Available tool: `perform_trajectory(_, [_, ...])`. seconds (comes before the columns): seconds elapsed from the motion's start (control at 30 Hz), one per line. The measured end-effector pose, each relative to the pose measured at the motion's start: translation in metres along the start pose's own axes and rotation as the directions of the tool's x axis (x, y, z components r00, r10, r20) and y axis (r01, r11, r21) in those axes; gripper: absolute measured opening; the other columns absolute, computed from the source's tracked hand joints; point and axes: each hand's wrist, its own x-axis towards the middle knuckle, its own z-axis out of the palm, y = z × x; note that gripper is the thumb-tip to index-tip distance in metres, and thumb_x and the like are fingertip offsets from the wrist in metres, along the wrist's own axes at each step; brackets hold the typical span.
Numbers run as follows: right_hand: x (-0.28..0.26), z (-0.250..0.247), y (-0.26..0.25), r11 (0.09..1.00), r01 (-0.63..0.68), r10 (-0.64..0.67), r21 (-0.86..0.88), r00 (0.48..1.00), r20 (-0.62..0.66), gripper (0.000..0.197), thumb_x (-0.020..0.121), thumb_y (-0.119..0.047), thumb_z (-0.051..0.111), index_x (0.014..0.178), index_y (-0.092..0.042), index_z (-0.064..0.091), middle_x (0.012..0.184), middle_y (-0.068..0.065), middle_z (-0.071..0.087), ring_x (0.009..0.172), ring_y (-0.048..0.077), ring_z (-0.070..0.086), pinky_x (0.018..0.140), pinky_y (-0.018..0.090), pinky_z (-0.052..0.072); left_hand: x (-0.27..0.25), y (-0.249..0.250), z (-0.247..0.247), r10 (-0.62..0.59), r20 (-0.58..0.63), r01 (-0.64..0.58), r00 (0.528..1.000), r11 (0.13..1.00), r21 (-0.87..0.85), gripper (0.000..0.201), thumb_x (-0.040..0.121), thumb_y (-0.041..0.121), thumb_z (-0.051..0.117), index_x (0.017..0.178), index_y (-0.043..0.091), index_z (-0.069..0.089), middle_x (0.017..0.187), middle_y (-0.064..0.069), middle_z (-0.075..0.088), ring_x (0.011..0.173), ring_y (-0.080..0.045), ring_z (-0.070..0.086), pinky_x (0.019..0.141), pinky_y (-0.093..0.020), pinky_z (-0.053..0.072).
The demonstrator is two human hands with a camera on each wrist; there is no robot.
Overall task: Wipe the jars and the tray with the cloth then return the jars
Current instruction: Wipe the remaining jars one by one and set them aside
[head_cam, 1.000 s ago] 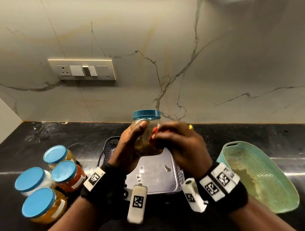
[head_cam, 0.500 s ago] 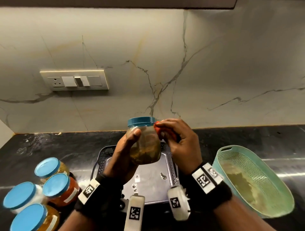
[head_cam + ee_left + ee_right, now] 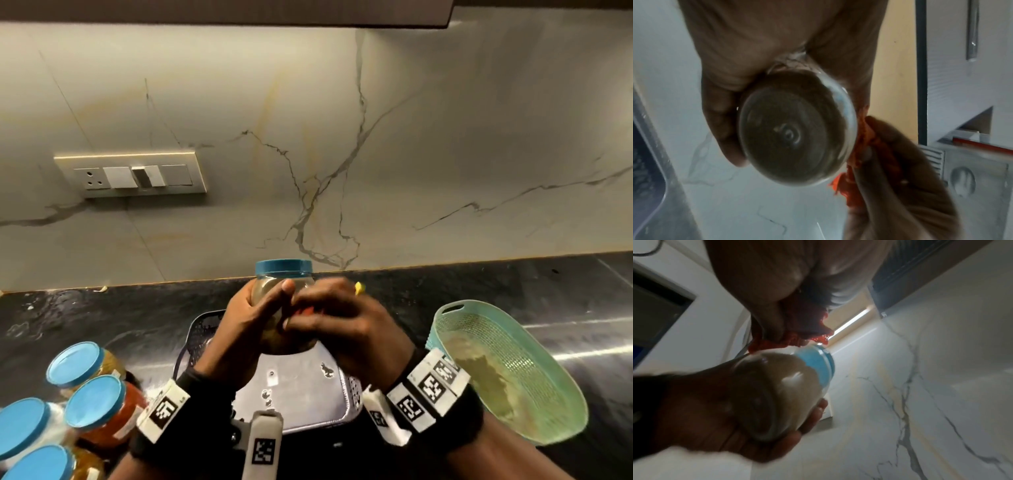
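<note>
A clear jar (image 3: 274, 291) with a blue lid and brown contents is lifted above the grey tray (image 3: 301, 394). My left hand (image 3: 250, 325) grips it round the body; its base (image 3: 795, 129) faces the left wrist view. Against the jar's right side my right hand (image 3: 339, 322) presses a bunched orange cloth (image 3: 306, 311), which also shows at the wrist views (image 3: 861, 146) (image 3: 797, 337). Several other blue-lidded jars (image 3: 96, 401) stand on the counter at the lower left.
A teal perforated basket (image 3: 513, 370) with a greenish cloth inside sits at the right on the black counter (image 3: 513, 291). A marble wall with a switch plate (image 3: 130, 174) rises behind. A dark cabinet edge runs along the top.
The right hand with the cloth has slid from near the lid down onto the jar's side. The left hand keeps its grip, and the head view has tilted upward.
</note>
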Motion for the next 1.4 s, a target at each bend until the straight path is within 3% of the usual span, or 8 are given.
perform_trajectory(0.13, [0.013,-0.011,0.017,0.951,-0.303,0.308,0.059,0.933,-0.187,0.027,0.086,-0.001,0.075,0.109,-0.015,0.076,0.115,0.001,0.066,0.111,0.016,0.062,0.09,0.037,0.054,0.003,-0.002,0.013,0.028,-0.018,-0.029,0.999,0.999,-0.042,0.066,0.078,0.046,0.077,0.127,0.005,0.06,0.121,-0.024,0.067,0.112,-0.041,0.065,0.095,-0.062,0.05])
perform_trajectory(0.33, [-0.003,0.002,-0.012,0.999,0.04,-0.04,0.0,0.999,0.009,0.018,0.087,-0.001,0.074,0.101,-0.011,0.078,0.115,0.01,0.068,0.113,0.027,0.063,0.093,0.04,0.052,0.005,0.007,0.006,0.026,-0.038,-0.03,0.999,0.995,-0.09,0.079,0.07,0.054,0.084,0.125,0.003,0.061,0.114,-0.031,0.063,0.096,-0.041,0.062,0.08,-0.055,0.052])
perform_trajectory(0.5, [0.013,-0.003,0.011,0.923,-0.364,0.383,0.127,0.901,-0.203,0.031,0.086,0.003,0.071,0.112,-0.015,0.074,0.115,0.0,0.066,0.112,0.01,0.061,0.092,0.034,0.055,0.002,0.004,0.011,0.029,-0.024,-0.031,0.999,0.996,-0.089,0.059,0.073,0.049,0.082,0.119,0.014,0.069,0.123,-0.025,0.066,0.114,-0.043,0.064,0.095,-0.063,0.05])
perform_trajectory(0.7, [-0.005,0.007,-0.007,0.998,-0.053,0.054,0.043,0.998,-0.026,0.026,0.085,0.0,0.076,0.108,-0.013,0.077,0.117,0.008,0.066,0.114,0.022,0.061,0.096,0.035,0.052,0.002,0.006,0.001,0.025,-0.055,-0.029,0.998,0.997,-0.076,0.077,0.066,0.056,0.086,0.122,0.008,0.065,0.115,-0.024,0.067,0.101,-0.039,0.064,0.088,-0.056,0.049])
perform_trajectory(0.87, [0.02,-0.001,0.014,0.918,-0.355,0.388,0.177,0.897,-0.213,0.028,0.087,0.001,0.072,0.11,-0.014,0.075,0.114,0.0,0.066,0.111,0.012,0.062,0.092,0.033,0.055,-0.001,0.002,0.007,0.0,-0.013,-0.001,1.0,0.996,-0.091,0.071,0.07,0.05,0.084,0.127,0.012,0.062,0.126,-0.024,0.065,0.116,-0.043,0.063,0.094,-0.059,0.053])
perform_trajectory(1.07, [-0.002,0.004,-0.017,0.978,-0.17,0.183,0.123,0.977,-0.111,0.026,0.081,-0.006,0.082,0.106,-0.014,0.078,0.115,0.005,0.067,0.113,0.02,0.063,0.093,0.035,0.054,0.001,0.006,-0.013,-0.081,0.016,0.082,0.997,0.947,-0.312,0.1,0.056,0.062,0.088,0.137,0.013,0.055,0.123,-0.019,0.067,0.103,-0.03,0.07,0.078,-0.045,0.061])
perform_trajectory(1.23, [-0.003,0.007,-0.008,0.998,-0.065,0.066,0.019,0.995,-0.07,0.023,0.083,-0.001,0.078,0.104,-0.012,0.078,0.113,0.008,0.068,0.111,0.027,0.062,0.092,0.039,0.052,0.001,0.009,-0.013,-0.065,0.079,0.075,0.995,0.989,-0.126,0.065,0.083,0.056,0.068,0.134,0.016,0.059,0.129,-0.02,0.065,0.107,-0.032,0.068,0.074,-0.043,0.06])
perform_trajectory(1.4, [-0.002,0.008,-0.007,0.998,0.019,-0.018,-0.058,1.0,0.026,0.022,0.087,0.0,0.073,0.105,-0.012,0.078,0.115,0.01,0.068,0.111,0.028,0.062,0.092,0.039,0.052,0.001,-0.001,-0.004,0.028,0.048,-0.025,0.998,0.998,-0.065,0.079,0.078,0.052,0.08,0.137,0.007,0.054,0.127,-0.029,0.061,0.107,-0.041,0.062,0.08,-0.049,0.055])
